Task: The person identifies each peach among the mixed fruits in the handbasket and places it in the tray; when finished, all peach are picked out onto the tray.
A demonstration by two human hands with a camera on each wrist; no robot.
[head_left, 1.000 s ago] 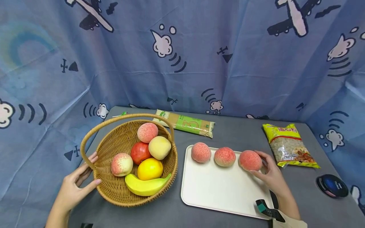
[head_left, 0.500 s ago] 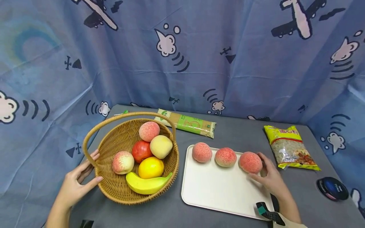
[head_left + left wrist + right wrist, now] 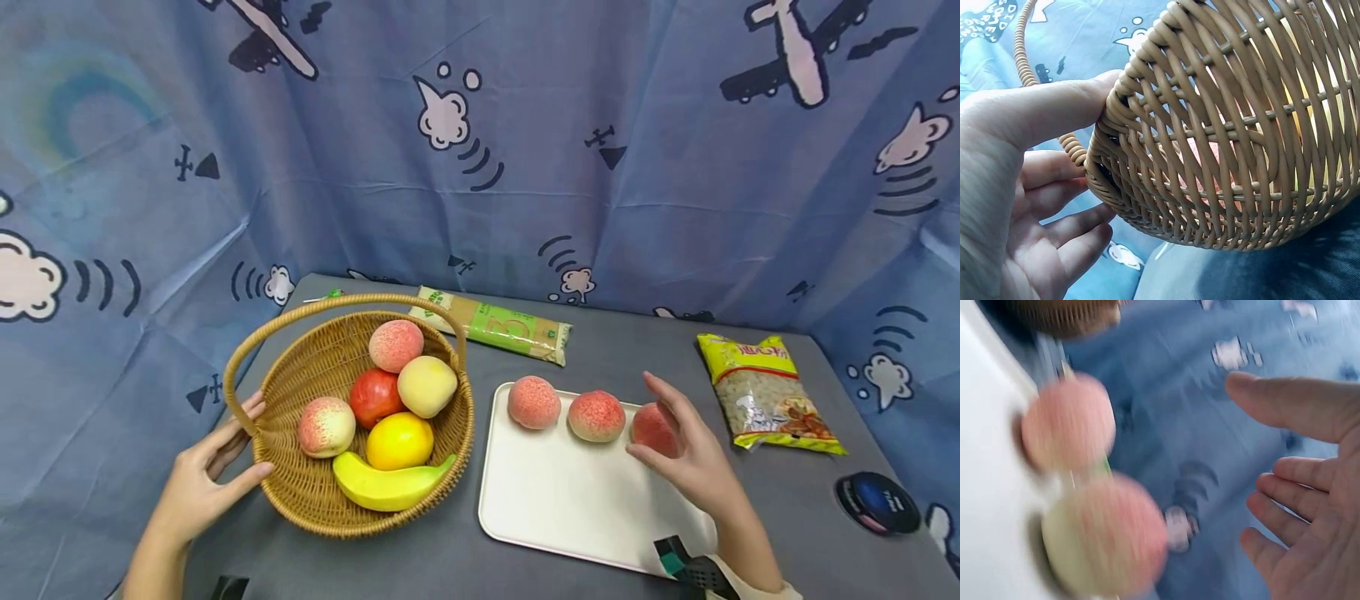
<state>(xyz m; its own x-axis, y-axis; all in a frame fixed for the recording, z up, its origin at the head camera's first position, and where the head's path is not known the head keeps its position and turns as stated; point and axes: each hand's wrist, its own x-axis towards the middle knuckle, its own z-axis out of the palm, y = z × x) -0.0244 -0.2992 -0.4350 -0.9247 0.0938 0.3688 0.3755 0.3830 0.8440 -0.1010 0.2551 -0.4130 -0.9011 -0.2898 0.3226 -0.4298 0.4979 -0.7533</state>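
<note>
My left hand (image 3: pixel 198 483) grips the left side of a wicker basket (image 3: pixel 300 508) at the foot of its handle. In the left wrist view the thumb lies on the woven rim and the fingers reach round beyond it. Inside the tilted basket are a banana (image 3: pixel 390 486), a yellow lemon-like fruit (image 3: pixel 400 442), a red fruit (image 3: pixel 373 398), a pale yellow peach (image 3: pixel 427 386) and two pinkish peaches. Holding nothing, my right hand (image 3: pixel 701 462) hovers with thumb and fingers apart, partly hiding the rightmost peach (image 3: pixel 652 429) on a white tray (image 3: pixel 570 508).
Two more peaches, the left one (image 3: pixel 534 402) and the middle one (image 3: pixel 597 416), sit along the tray's back edge. A long green-and-tan packet (image 3: pixel 498 327) lies behind. To the right are a yellow food bag (image 3: pixel 768 392) and a round dark case (image 3: pixel 877 502). A patterned curtain (image 3: pixel 525 167) encloses the grey table.
My right hand has let go of the rightmost peach and risen slightly to the left, leaving it on the tray. The left hand keeps its hold on the basket.
</note>
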